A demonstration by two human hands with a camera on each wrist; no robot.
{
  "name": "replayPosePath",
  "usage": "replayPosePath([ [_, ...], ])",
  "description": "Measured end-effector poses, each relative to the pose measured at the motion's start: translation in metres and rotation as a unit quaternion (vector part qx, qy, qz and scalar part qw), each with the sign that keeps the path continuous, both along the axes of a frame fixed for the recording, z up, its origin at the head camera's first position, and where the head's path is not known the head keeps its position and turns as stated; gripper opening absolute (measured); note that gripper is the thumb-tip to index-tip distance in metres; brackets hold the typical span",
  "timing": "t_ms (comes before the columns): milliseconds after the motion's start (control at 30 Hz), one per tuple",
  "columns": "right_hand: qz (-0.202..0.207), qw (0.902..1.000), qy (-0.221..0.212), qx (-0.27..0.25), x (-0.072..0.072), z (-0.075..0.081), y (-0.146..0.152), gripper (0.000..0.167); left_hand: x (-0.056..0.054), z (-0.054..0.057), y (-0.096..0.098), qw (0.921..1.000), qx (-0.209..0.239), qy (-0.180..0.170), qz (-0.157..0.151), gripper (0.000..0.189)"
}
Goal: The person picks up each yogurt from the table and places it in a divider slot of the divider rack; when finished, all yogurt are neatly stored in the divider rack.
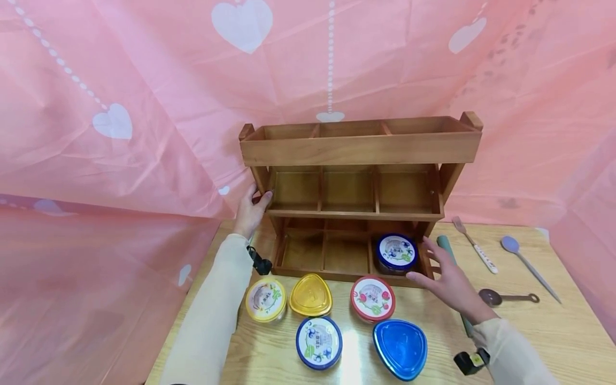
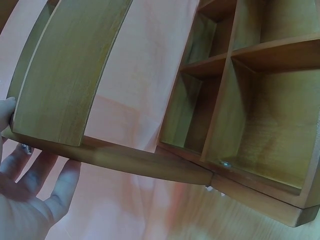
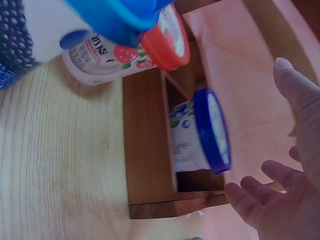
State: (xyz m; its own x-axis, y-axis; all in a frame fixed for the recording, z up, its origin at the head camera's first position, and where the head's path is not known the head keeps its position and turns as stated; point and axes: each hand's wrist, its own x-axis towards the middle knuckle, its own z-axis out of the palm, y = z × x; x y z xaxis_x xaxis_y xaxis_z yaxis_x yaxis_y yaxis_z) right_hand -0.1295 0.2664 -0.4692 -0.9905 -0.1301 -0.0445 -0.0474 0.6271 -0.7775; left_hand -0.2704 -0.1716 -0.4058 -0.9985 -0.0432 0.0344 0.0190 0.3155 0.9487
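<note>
A three-tier wooden shelf (image 1: 361,151) with divided compartments stands at the back of the table. My left hand (image 1: 250,215) grips its left side by the middle tier; in the left wrist view thumb and fingers lie on either side of the wood. A round tub with a dark blue lid (image 1: 397,252) sits upright in the bottom tier's right compartment. Beside that tub, at the shelf's lower right corner, my right hand (image 1: 451,284) is spread with nothing in it. The right wrist view shows its fingers apart near the blue-lidded tub (image 3: 214,132).
In front stand a yellow-lidded tub (image 1: 266,299), a yellow triangular container (image 1: 310,295), a second blue-lidded tub (image 1: 319,343), a red-lidded tub (image 1: 372,299) and a blue triangular container (image 1: 400,349). Rightward lie a fork (image 1: 474,243), a purple-headed spoon (image 1: 529,264), a dark measuring spoon (image 1: 491,297) and a green stick (image 1: 445,246).
</note>
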Motion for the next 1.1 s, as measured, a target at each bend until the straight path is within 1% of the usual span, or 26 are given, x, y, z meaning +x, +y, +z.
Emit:
replayPosePath([
  [100, 0.000, 0.9999, 0.015, 0.004, 0.011, 0.009, 0.000, 0.102, 0.000, 0.001, 0.000, 1.0000, 0.003, 0.006, 0.000, 0.053],
  [233, 0.015, 0.9990, 0.042, 0.003, 0.029, 0.019, 0.000, 0.097, 0.001, 0.002, 0.001, 1.0000, 0.002, 0.007, -0.001, 0.052],
  [367, 0.037, 0.9958, 0.083, 0.003, 0.052, 0.020, 0.002, 0.088, 0.001, 0.002, 0.001, 1.0000, 0.002, 0.009, -0.003, 0.052],
  [467, 0.048, 0.9946, 0.092, 0.002, 0.066, 0.016, 0.001, 0.087, 0.001, 0.002, 0.001, 1.0000, 0.000, 0.008, -0.003, 0.053],
  [600, 0.058, 0.9956, 0.073, -0.009, 0.081, 0.008, -0.003, 0.086, 0.001, 0.000, 0.000, 1.0000, -0.004, 0.007, -0.002, 0.054],
  [700, 0.071, 0.9947, 0.069, -0.028, 0.091, 0.001, -0.008, 0.087, 0.002, 0.000, 0.000, 0.9999, -0.007, 0.007, -0.001, 0.054],
  [800, 0.083, 0.9941, 0.054, -0.043, 0.099, -0.006, -0.016, 0.085, 0.005, 0.004, 0.001, 0.9999, -0.009, 0.005, -0.004, 0.055],
  [833, 0.084, 0.9943, 0.046, -0.046, 0.102, -0.008, -0.018, 0.085, 0.007, 0.007, 0.003, 1.0000, -0.006, 0.002, -0.004, 0.054],
  [933, 0.077, 0.9957, -0.002, -0.050, 0.109, -0.014, -0.024, 0.083, 0.015, 0.018, 0.006, 0.9999, 0.006, -0.006, -0.006, 0.054],
  [1033, 0.069, 0.9944, -0.055, -0.059, 0.113, -0.021, -0.029, 0.086, 0.023, 0.030, 0.010, 0.9997, 0.017, -0.013, -0.008, 0.053],
  [1100, 0.061, 0.9923, -0.089, -0.061, 0.114, -0.026, -0.033, 0.089, 0.024, 0.031, 0.010, 0.9997, 0.019, -0.011, -0.010, 0.054],
])
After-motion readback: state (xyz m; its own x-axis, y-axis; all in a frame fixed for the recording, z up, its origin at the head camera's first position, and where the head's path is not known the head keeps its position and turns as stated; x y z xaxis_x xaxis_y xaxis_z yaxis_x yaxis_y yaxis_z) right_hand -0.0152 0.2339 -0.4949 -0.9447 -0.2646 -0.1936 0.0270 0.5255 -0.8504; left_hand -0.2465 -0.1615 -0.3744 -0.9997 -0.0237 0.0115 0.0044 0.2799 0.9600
